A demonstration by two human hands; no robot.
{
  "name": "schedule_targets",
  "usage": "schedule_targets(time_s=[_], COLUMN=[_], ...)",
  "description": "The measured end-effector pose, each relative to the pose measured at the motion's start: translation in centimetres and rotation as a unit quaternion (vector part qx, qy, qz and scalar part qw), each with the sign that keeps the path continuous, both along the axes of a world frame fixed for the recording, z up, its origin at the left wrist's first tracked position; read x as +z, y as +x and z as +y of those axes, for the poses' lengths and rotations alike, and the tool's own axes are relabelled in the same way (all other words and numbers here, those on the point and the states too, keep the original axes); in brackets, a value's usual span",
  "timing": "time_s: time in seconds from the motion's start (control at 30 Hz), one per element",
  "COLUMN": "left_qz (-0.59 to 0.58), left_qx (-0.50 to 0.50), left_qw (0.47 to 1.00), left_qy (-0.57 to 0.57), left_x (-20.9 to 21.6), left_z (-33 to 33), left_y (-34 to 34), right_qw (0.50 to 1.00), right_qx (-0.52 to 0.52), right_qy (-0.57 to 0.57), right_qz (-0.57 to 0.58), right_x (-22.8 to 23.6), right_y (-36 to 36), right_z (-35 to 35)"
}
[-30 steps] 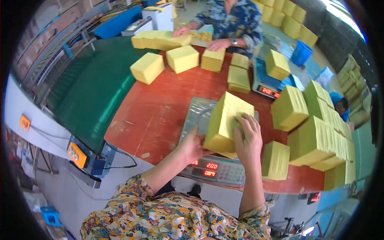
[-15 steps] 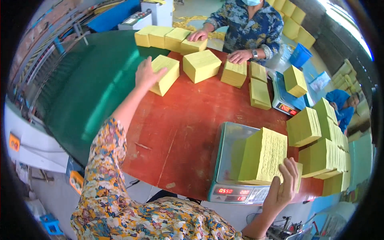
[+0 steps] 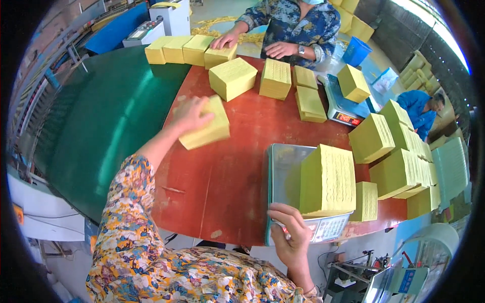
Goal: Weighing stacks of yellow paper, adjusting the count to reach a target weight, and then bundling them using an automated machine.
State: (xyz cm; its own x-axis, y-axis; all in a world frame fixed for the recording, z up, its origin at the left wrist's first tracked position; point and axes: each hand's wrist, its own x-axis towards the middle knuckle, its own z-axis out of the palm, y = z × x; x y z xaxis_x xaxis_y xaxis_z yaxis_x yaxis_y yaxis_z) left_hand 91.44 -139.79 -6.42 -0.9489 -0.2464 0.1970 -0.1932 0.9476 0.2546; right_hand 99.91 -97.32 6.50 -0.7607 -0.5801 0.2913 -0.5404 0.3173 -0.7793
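a blue bucket (image 3: 356, 52) stands upper right, a white cabinet (image 3: 175, 22) upper left.

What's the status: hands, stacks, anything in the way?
Left hand on a yellow stack, grip unclear. Taller yellow stack on the scale. Right hand at scale's front, partly blocking its display.

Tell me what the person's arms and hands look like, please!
The left sleeve is covered in a flowery print, with orange, white and bluish colours, and ends before the wrist. The right sleeve barely shows, but looks flowery too. The left hand and right hand wear no gloves. The left one looks blurry.
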Motion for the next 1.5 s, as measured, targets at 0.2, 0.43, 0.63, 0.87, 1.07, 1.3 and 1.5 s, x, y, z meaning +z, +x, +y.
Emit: schedule_targets(time_s=[0.2,0.43,0.63,0.87,1.07,1.3,1.5], left_qz=[-0.013,0.098,0.234,0.259,0.224,0.236,0.203], left_qx=[-0.331,-0.036,0.380,0.221,0.226,0.231,0.198], left_qw=[0.944,0.991,0.638,0.520,0.489,0.480,0.457], left_qy=[-0.004,0.087,0.627,0.783,0.812,0.813,0.843], left_x=[3.1,4.2,-2.0,-1.7,-1.2,-1.6,-1.7], left_z=[17.0,29.9,41.6,41.3,40.8,39.7,36.9], left_y=[12.3,26.0,34.0,31.9,31.2,30.6,33.2], right_qw=[0.996,0.983,0.978,0.979,0.981,0.982,0.954], right_qx=[0.088,0.149,0.168,0.166,0.170,0.186,0.259], right_qy=[-0.014,0.081,0.110,0.099,0.088,0.037,0.025], right_qz=[0.006,0.063,0.062,0.065,0.043,0.010,-0.147], right_x=[-3.3,-9.8,-9.8,-9.6,-9.2,-9.1,-8.9], right_y=[1.4,3.3,6.0,7.7,7.4,5.8,4.1], right_z=[0.9,4.4,7.2,8.3,9.0,8.2,7.8])
